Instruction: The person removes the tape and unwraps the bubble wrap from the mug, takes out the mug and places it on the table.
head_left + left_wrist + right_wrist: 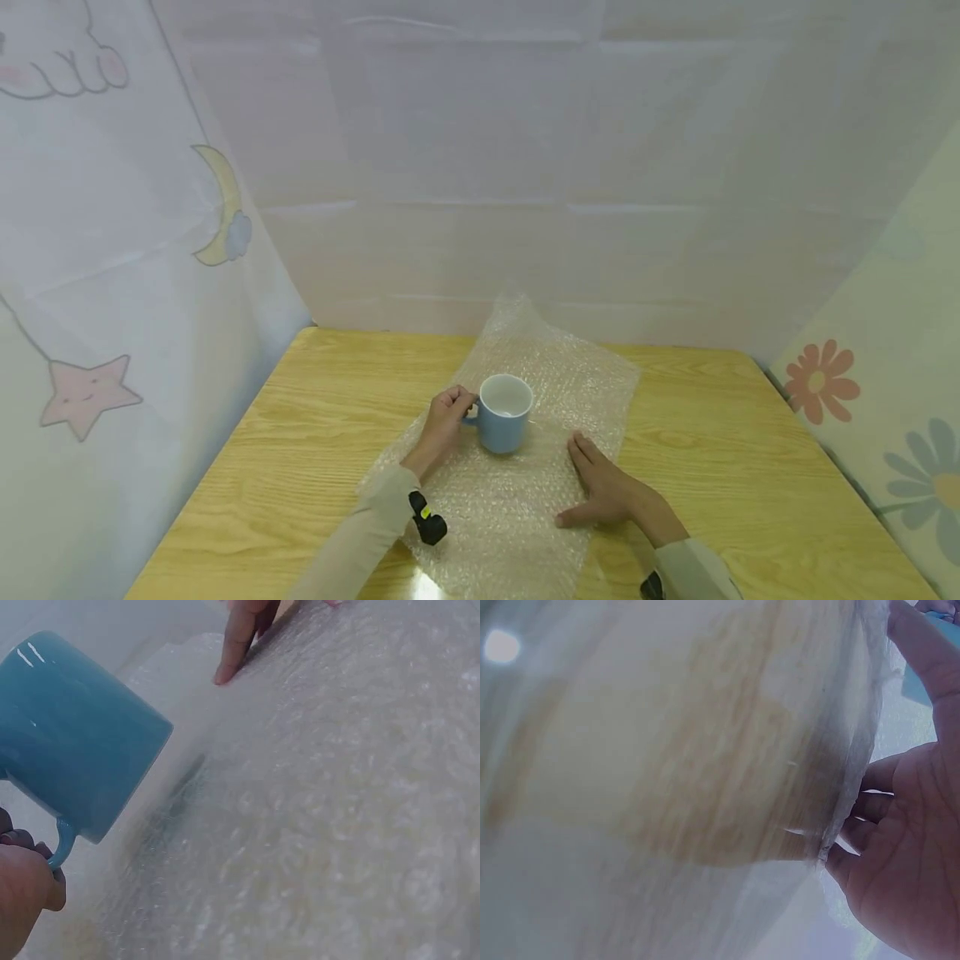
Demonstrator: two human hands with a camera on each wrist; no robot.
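Note:
A light blue mug (502, 425) with a white inside is upright over the sheet of bubble wrap (517, 517), its mouth facing up. My left hand (444, 427) grips the mug's handle from the left side. In the left wrist view the blue mug (82, 735) fills the upper left, and the left fingers (56, 889) curl round the lower part of its handle. To the right of the mug, my right hand (603, 487) rests at the bubble wrap's right edge, thumb spread away from the straight fingers. The right wrist view shows the right palm (907, 847) beside the wrap's edge.
A wooden table (720, 467) lies beneath the wrap, whose far corner reaches the pale back curtain (480, 167). Printed cloth walls with a star (90, 393) and flowers (821, 382) close in the left and right sides.

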